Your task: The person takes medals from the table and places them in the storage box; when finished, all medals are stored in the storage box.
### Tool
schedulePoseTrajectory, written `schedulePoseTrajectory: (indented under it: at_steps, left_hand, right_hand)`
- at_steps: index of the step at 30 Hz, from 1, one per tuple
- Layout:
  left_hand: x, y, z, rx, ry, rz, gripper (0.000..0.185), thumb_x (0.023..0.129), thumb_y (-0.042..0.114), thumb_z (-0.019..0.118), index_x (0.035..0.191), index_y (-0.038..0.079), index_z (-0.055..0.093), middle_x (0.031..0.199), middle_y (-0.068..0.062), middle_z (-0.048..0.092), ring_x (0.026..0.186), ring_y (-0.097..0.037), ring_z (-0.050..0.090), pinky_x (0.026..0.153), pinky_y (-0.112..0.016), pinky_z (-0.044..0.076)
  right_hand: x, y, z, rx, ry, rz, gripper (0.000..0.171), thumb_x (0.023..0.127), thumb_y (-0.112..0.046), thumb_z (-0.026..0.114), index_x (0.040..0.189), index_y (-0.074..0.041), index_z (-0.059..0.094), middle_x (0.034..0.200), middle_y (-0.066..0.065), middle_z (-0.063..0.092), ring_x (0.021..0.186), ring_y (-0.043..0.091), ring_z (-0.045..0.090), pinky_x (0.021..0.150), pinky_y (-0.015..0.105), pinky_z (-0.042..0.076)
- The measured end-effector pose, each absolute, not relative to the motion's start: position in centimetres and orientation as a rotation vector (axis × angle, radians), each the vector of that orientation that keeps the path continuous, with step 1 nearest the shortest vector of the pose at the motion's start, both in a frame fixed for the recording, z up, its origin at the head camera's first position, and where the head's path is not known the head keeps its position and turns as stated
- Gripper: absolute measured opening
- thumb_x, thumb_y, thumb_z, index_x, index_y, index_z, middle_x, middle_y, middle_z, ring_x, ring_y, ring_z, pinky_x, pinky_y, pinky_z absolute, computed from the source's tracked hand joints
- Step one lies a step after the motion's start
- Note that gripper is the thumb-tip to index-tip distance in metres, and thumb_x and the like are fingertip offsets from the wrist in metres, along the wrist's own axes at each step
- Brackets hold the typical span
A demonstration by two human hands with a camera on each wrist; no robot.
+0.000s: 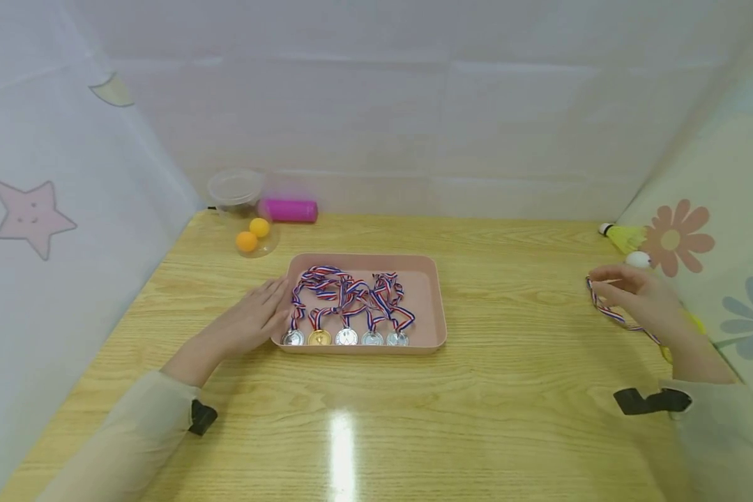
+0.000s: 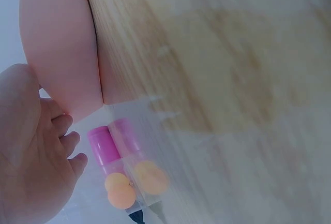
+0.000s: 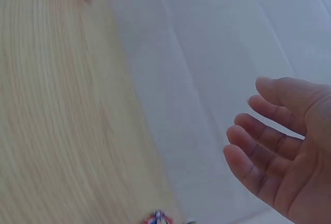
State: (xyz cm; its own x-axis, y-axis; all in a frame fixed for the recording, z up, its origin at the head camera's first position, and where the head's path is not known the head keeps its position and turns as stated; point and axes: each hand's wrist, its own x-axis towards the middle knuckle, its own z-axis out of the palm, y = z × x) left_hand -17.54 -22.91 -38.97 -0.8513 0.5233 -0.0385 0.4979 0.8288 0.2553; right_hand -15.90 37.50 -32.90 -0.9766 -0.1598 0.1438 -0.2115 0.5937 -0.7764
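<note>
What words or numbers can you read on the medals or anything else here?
None can be read.
The medals in the pink tray: faces too small to tell any writing.
The pink tube: no label shows.
The curtains carry only pictures: a star and flowers.

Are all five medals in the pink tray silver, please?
No: in the head view one gold medal lies second from the left among four silver ones along the near edge of the pink tray.
</note>
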Motion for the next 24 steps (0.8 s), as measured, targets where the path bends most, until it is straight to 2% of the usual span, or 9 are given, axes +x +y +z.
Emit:
schedulePoseTrajectory:
  at_steps: [3,5,8,11,14,17,21,23,24]
  left_hand:
    - [-17.5,-22.9,-38.9,0.82,2.906,0.357,0.058,0.101,0.03,0.03,0.144,-0.006,0.015,0.15,-0.02,0.012,0.136,-0.037,0.01,0.109,-0.05,0.011]
    - [-17.5,-22.9,-38.9,0.824,2.905,0.355,0.058,0.101,0.03,0.03,0.144,-0.006,0.015,0.15,-0.02,0.012,0.136,-0.037,0.01,0.109,-0.05,0.011]
    - [-17.5,-22.9,-38.8,0.821,2.898,0.354,0.058,0.101,0.03,0.03,0.144,-0.006,0.015,0.15,-0.02,0.011,0.136,-0.037,0.009,0.109,-0.05,0.01]
    - [-17.5,-22.9,-38.9,0.817,2.895,0.358,0.058,0.101,0.03,0.03,0.144,-0.006,0.015,0.15,-0.02,0.011,0.136,-0.036,0.009,0.109,-0.049,0.01]
    - [-17.6,-23.0,-38.9,0.816,2.893,0.358,0.058,0.101,0.031,0.03,0.144,-0.006,0.015,0.15,-0.02,0.011,0.136,-0.036,0.007,0.109,-0.049,0.01]
    - [-17.7,-23.0,-39.0,0.818,2.893,0.356,0.058,0.101,0.031,0.03,0.144,-0.006,0.015,0.15,-0.02,0.011,0.137,-0.035,0.007,0.109,-0.049,0.01]
    - [-17.7,-23.0,-39.0,0.825,2.895,0.352,0.058,0.101,0.03,0.03,0.144,-0.006,0.015,0.15,-0.021,0.012,0.136,-0.037,0.009,0.109,-0.05,0.01]
    - [-17.7,-23.0,-39.0,0.828,2.894,0.354,0.058,0.101,0.03,0.03,0.144,-0.006,0.015,0.15,-0.021,0.012,0.136,-0.037,0.009,0.109,-0.05,0.01]
    - [-17.7,-23.0,-39.0,0.827,2.894,0.355,0.058,0.101,0.03,0.03,0.144,-0.006,0.015,0.15,-0.021,0.012,0.136,-0.037,0.009,0.109,-0.05,0.01]
  right_hand:
    - [-15.2,40.7,-34.1,0.27,-2.751,1.323,0.016,0.092,-0.009,0.056,0.106,-0.017,0.059,0.096,-0.025,0.057,0.078,-0.005,0.057,0.061,0.015,0.05]
    - [-14.9,42.9,-35.3,0.198,-2.803,1.244,0.017,0.093,-0.014,0.056,0.109,-0.018,0.058,0.098,-0.022,0.056,0.076,-0.005,0.056,0.059,0.016,0.05]
    - [-15.2,46.8,-38.2,0.097,-2.852,1.148,0.027,0.092,-0.021,0.058,0.114,-0.005,0.056,0.099,-0.012,0.057,0.073,-0.001,0.057,0.055,0.023,0.052]
    - [-15.6,51.0,-41.6,0.009,-2.933,0.989,0.043,0.092,-0.034,0.056,0.119,-0.001,0.052,0.101,-0.006,0.056,0.07,-0.001,0.056,0.053,0.026,0.051]
    - [-15.4,53.7,-43.8,-0.004,-2.978,0.906,0.049,0.091,-0.037,0.056,0.119,0.003,0.051,0.1,0.002,0.058,0.069,0.0,0.057,0.053,0.027,0.052]
    - [-14.4,53.7,-43.7,-0.009,-2.992,0.908,0.047,0.091,-0.03,0.058,0.114,0.01,0.052,0.094,0.008,0.06,0.067,0.004,0.057,0.051,0.029,0.052]
    - [-12.7,51.4,-41.4,-0.128,-3.039,0.854,0.045,0.09,-0.027,0.061,0.105,0.015,0.055,0.09,0.019,0.061,0.066,0.008,0.053,0.05,0.028,0.049]
    - [-12.2,50.8,-40.6,-0.189,-3.089,0.808,0.051,0.089,-0.03,0.06,0.105,0.017,0.054,0.097,0.034,0.054,0.071,0.022,0.055,0.056,0.036,0.049]
    - [-12.1,50.7,-40.5,-0.213,-3.101,0.774,0.052,0.089,-0.032,0.061,0.104,0.017,0.054,0.098,0.035,0.054,0.073,0.028,0.054,0.059,0.039,0.048]
